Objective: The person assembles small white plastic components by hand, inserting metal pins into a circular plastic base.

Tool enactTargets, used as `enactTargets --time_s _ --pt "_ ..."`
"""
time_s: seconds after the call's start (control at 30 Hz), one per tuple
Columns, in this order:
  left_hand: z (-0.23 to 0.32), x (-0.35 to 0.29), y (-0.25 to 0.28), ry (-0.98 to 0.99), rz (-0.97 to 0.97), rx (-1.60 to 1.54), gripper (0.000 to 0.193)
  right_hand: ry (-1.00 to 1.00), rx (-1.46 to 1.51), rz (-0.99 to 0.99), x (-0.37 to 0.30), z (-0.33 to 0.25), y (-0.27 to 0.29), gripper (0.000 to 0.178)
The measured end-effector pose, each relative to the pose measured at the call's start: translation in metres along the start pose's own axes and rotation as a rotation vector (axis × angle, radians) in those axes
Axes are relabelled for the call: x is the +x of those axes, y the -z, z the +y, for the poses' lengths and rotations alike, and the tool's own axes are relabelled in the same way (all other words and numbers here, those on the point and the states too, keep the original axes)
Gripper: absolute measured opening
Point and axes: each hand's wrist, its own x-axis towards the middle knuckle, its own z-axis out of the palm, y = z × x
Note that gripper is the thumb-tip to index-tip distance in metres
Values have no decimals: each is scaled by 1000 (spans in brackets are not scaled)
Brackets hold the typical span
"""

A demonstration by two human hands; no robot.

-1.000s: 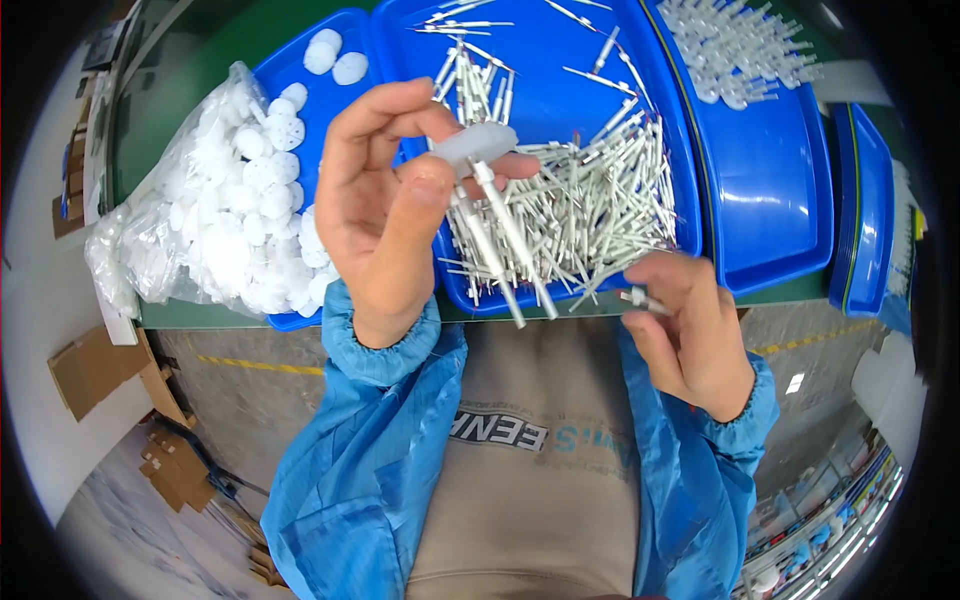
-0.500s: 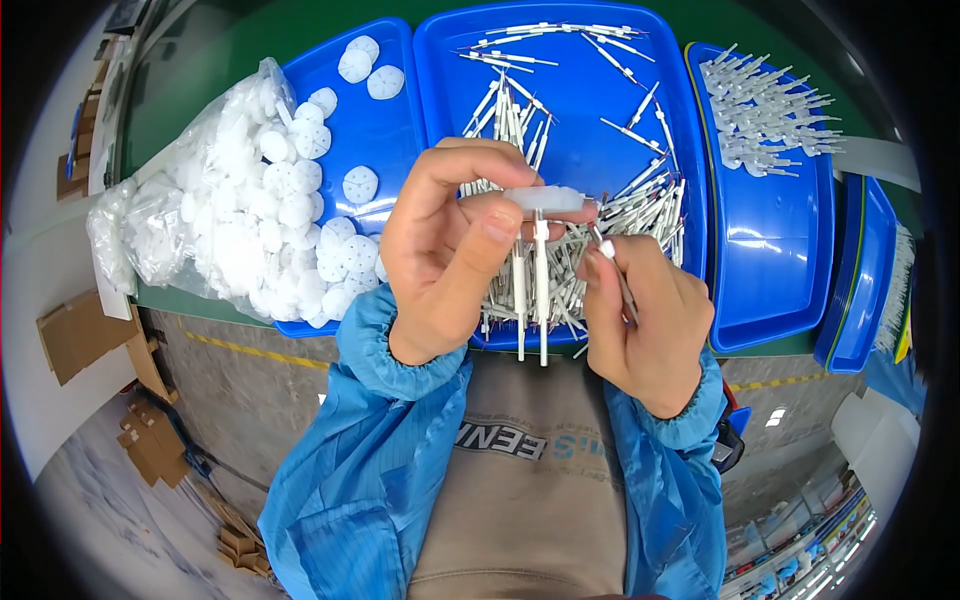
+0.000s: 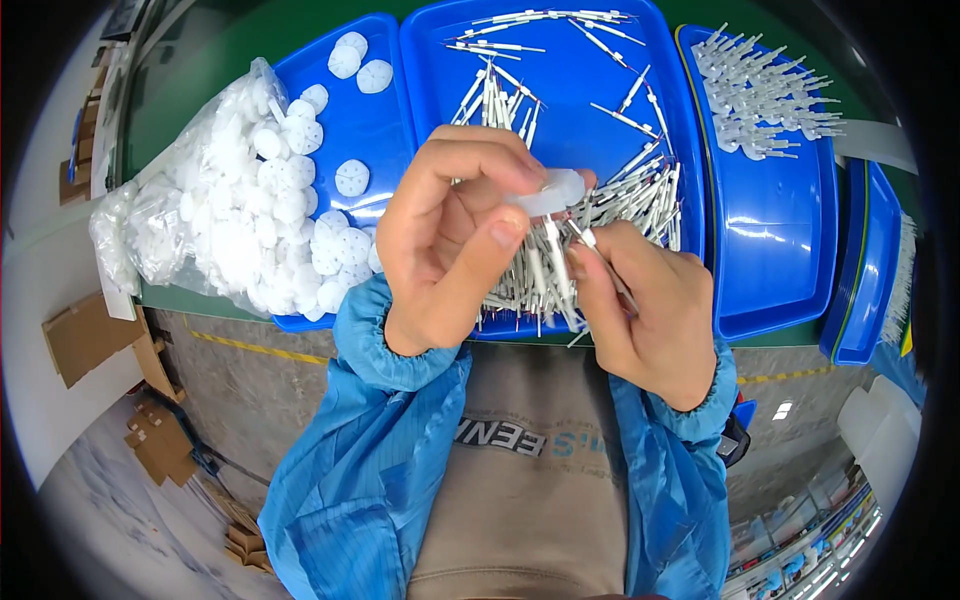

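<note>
A round white plastic disc [image 3: 552, 192] is pinched between the thumb and fingers of my left hand [image 3: 450, 235]. Thin white rods [image 3: 556, 262] hang down from the underside of the disc. In my right hand [image 3: 645, 300], thumb and index finger grip another slim white rod [image 3: 612, 272], its tip close under the disc's right edge. Whether that tip touches the disc I cannot tell. Below both hands lies a heap of similar white rods [image 3: 640, 190] in the middle blue tray [image 3: 580, 90], partly hidden by my hands.
To the left, a clear plastic bag [image 3: 165, 235] spills white discs [image 3: 285, 205] into a blue tray [image 3: 385, 120]. The right blue tray [image 3: 770, 270] holds several discs with rods attached [image 3: 760, 95]. Another blue tray [image 3: 865, 270] stands at the far right.
The disc in my left hand has tilted, its right side rising, and its hanging rods now slant. My right hand has shifted slightly, its rod tip now nearer the disc's underside.
</note>
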Motion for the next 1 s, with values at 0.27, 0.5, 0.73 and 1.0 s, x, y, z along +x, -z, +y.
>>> enactTargets --time_s 0.27,0.5,0.73,1.0 --pt "-1 -1 7 -122 -87 -34 22 284 -253 170 6 10 12 19" --pt "-1 -10 -4 -184 -29 118 24 113 72 158 -7 -5 -12 16" --pt "8 -11 -4 -332 -8 365 33 66 96 -3 -14 -6 -7 15" --pt "23 -13 -6 -419 -9 732 28 349 -279 179 -8 4 -12 26"
